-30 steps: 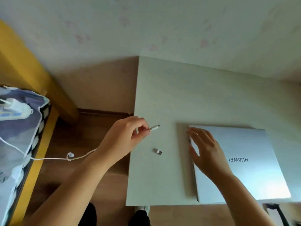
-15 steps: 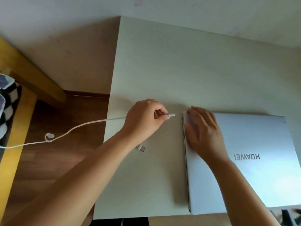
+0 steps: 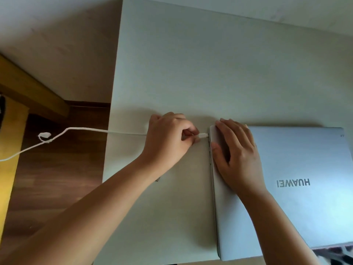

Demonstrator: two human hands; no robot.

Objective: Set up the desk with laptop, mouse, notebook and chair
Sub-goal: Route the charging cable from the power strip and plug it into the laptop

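A closed silver laptop (image 3: 298, 197) lies on the right half of the white desk (image 3: 191, 64), its logo upside down to me. My right hand (image 3: 236, 155) rests flat on the lid's far left corner, fingers spread. My left hand (image 3: 170, 140) pinches the plug end of a white charging cable (image 3: 86, 130). The plug tip (image 3: 204, 135) touches the laptop's left edge near its far corner. My left forearm covers most of a small adapter (image 3: 157, 179) on the desk.
The cable trails left off the desk over the wooden floor (image 3: 57, 178), with a small tie loop (image 3: 44, 135) in it. A yellow wooden bed frame (image 3: 11, 150) stands at the far left. The wall runs along the desk's far side.
My left hand has carried the plug rightward from mid-desk until its tip meets the laptop's left edge. My right hand stayed on the lid. The view has tilted down and closer.
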